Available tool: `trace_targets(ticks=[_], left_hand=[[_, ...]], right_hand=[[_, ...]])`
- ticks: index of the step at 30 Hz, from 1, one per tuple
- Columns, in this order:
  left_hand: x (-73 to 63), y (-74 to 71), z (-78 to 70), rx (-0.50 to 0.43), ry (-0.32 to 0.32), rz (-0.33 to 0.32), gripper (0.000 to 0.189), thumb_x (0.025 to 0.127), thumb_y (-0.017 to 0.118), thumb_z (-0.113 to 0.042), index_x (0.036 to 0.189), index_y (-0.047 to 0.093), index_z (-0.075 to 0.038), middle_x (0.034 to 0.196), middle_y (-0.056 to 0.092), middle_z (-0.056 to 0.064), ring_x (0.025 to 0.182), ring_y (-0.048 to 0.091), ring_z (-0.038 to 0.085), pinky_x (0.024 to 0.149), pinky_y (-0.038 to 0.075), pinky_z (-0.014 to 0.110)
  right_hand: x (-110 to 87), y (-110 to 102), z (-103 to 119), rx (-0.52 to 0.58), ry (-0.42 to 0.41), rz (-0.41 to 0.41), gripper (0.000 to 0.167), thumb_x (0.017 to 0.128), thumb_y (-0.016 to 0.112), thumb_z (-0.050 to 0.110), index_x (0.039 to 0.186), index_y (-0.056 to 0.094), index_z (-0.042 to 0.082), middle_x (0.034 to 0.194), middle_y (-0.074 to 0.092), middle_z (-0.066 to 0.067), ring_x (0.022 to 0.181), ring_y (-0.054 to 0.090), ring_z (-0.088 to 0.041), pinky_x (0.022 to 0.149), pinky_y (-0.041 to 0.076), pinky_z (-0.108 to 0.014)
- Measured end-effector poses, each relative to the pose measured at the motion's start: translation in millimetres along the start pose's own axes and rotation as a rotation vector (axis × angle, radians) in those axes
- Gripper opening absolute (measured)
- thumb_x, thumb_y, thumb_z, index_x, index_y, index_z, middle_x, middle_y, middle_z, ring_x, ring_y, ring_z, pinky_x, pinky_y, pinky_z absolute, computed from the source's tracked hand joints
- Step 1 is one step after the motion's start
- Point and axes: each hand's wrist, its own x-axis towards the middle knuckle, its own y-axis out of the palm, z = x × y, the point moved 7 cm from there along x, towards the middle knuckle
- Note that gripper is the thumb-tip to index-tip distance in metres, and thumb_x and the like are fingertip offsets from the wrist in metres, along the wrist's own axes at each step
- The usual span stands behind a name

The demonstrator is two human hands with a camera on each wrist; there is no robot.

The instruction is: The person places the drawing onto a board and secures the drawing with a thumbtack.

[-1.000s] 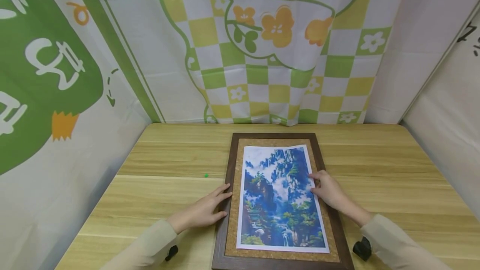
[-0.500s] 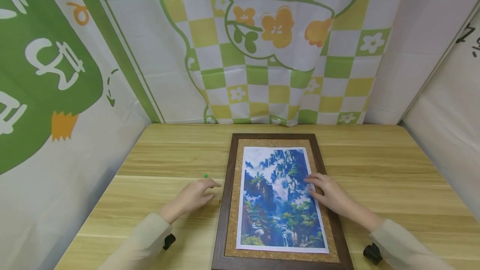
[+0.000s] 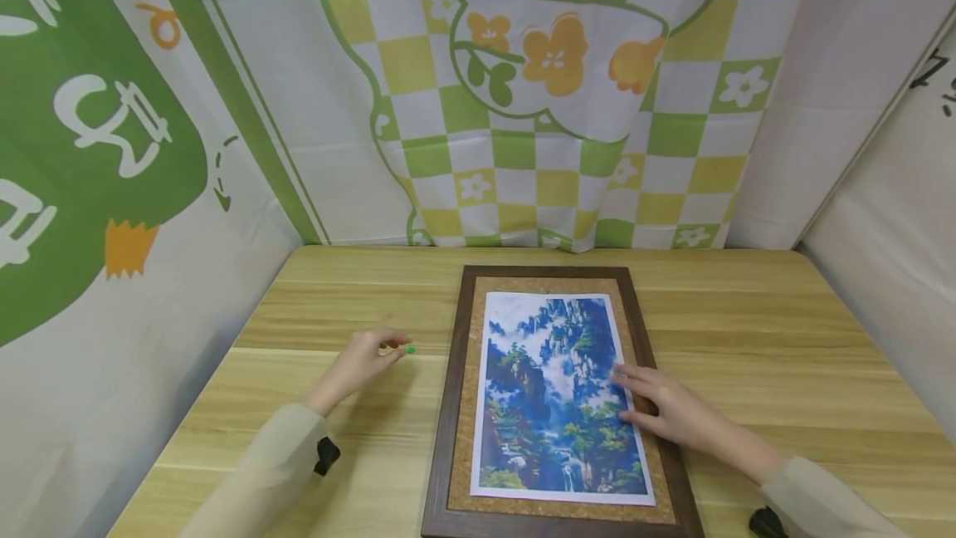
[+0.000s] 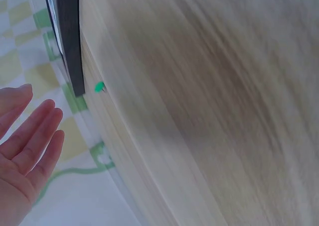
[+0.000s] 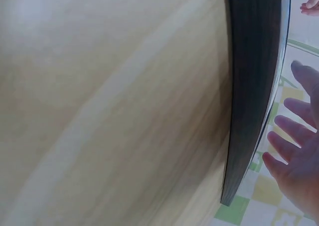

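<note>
A printed landscape picture (image 3: 556, 405) lies on a cork board (image 3: 469, 438) with a dark brown wooden frame (image 3: 446, 422). On the table left of the frame is a small green pushpin (image 3: 410, 349), its metal point visible in the left wrist view. My left hand (image 3: 360, 362) hovers beside the pushpin, thumb and fingers apart and nothing between them; in the left wrist view, a gap separates that hand (image 4: 30, 151) from it. Over the picture's right edge lies my right hand (image 3: 672, 407), fingers extended; whether it presses on the paper I cannot tell.
The wooden table (image 3: 784, 355) carries the board near its middle. Behind it hangs a patterned curtain (image 3: 523, 164), with fabric walls (image 3: 224, 189) to either side. Small black devices, such as one (image 3: 326, 456) at the left wrist, sit under both sleeves.
My left hand has left the frame's left edge and moved left and away toward the pushpin. The right hand has let go of the paper's edge, its fingers spreading and sliding slightly nearer me.
</note>
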Motion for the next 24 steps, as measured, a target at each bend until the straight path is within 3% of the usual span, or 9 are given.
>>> trace_targets(ticks=[8, 18, 24], left_hand=[[6.5, -4.4, 20.7, -0.038, -0.085, 0.019, 0.020, 0.081, 0.060, -0.003, 0.100, 0.063, 0.005, 0.099, 0.062, 0.018, 0.087, 0.059, 0.029, 0.077, 0.048, 0.042], [12.1, 6.4, 33.5, -0.063, -0.127, 0.087, 0.021, 0.080, 0.062, -0.005, 0.098, 0.062, 0.005, 0.093, 0.063, 0.016, 0.081, 0.058, 0.024, 0.073, 0.049, 0.037], [16.5, 13.6, 36.5, -0.082, -0.119, 0.126, 0.019, 0.079, 0.061, -0.002, 0.097, 0.062, 0.006, 0.091, 0.063, 0.015, 0.078, 0.058, 0.021, 0.072, 0.049, 0.035]], right_hand=[[-5.4, 6, 2, -0.003, -0.018, 0.036, 0.056, 0.080, 0.063, 0.035, 0.121, 0.052, -0.002, 0.127, 0.045, -0.021, 0.111, 0.045, -0.037, 0.083, 0.043, -0.049], [-8.8, 11, 0, 0.000, -0.020, 0.077, 0.056, 0.081, 0.059, 0.038, 0.121, 0.052, -0.002, 0.129, 0.043, -0.022, 0.113, 0.043, -0.038, 0.084, 0.042, -0.050], [-9.8, 13, -4, 0.028, 0.002, 0.092, 0.057, 0.081, 0.059, 0.040, 0.120, 0.053, -0.001, 0.129, 0.044, -0.021, 0.114, 0.041, -0.038, 0.084, 0.041, -0.051]])
